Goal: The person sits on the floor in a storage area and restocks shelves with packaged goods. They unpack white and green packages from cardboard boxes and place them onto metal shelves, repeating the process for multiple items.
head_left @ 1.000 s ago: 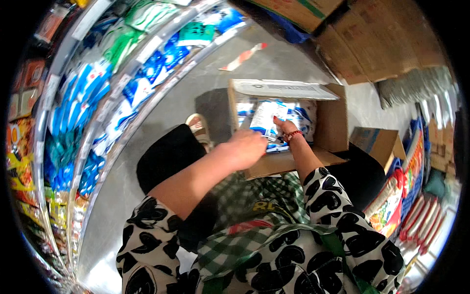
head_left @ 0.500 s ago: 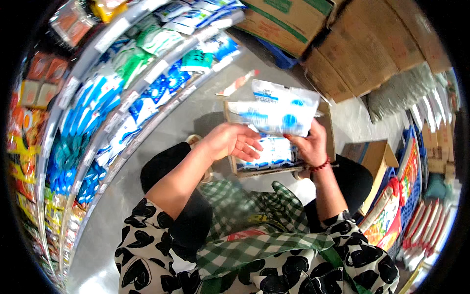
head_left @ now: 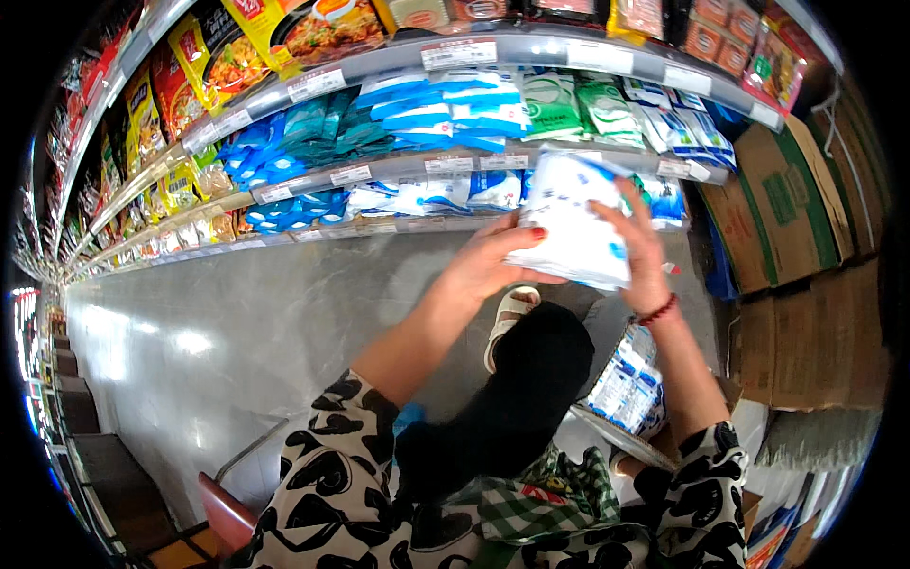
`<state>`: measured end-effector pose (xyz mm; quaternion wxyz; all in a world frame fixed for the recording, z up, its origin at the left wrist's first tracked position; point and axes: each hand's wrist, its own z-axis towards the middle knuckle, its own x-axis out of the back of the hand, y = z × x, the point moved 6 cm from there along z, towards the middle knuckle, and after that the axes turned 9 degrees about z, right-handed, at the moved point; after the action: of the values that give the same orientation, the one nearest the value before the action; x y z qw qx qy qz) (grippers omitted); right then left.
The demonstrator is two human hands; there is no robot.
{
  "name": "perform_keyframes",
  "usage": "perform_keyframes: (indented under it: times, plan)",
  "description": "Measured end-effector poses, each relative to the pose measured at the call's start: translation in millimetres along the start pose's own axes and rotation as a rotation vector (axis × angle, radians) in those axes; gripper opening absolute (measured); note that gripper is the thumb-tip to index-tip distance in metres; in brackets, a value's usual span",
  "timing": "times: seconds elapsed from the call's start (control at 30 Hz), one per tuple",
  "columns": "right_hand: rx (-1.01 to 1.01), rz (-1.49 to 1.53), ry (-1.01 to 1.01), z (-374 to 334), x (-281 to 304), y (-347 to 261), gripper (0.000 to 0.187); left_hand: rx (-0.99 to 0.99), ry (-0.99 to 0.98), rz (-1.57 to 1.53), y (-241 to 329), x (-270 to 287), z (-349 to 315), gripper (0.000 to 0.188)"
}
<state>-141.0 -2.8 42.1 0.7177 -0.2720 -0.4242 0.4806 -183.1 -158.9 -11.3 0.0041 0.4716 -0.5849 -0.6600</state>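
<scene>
Both of my hands hold white plastic packets (head_left: 573, 213) with blue print, stacked together and raised in front of the low shelf (head_left: 398, 224). My left hand (head_left: 488, 261) grips the near left edge, its thumb lying on top. Along the right side my right hand (head_left: 637, 242) is closed round the packets, fingers over the upper face. How many packets are in the stack I cannot tell. Behind them, similar blue-and-white packets (head_left: 408, 197) line the lowest shelf. An open cardboard box (head_left: 616, 436) with more such packets stands low at the right, beside my leg.
Higher shelves carry blue, teal and green packets (head_left: 552, 106) and yellow food pouches (head_left: 327, 33). Large cardboard cartons (head_left: 777, 209) are stacked at the right. Grey floor (head_left: 237, 322) stretches left of my knee, with a reddish-brown seat edge (head_left: 226, 507) at lower left.
My view has turned left to face the shelf, and the box now lies at lower right. The packets have moved from above the box toward the shelf. My left hand has closed on them.
</scene>
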Motion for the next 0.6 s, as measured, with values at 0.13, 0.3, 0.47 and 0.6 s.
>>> perform_keyframes:
  times: [0.13, 0.3, 0.47, 0.6]
  plan:
    - [-0.271, -0.135, -0.142, -19, -57, 79, 0.062, -0.055, 0.286, -0.053, -49, 109, -7, 0.052]
    - [-0.676, 0.107, -0.137, -85, -65, 160, 0.055, -0.010, 0.617, 0.194, -72, 234, -6, 0.060]
    - [-0.908, 0.290, -0.050, -129, -56, 191, 0.052, -0.094, 0.668, 0.223, -59, 304, 22, 0.065]
    - [-1.017, 0.264, -0.052, -141, -52, 197, 0.048, -0.120, 0.753, 0.286, -18, 333, 36, 0.038]
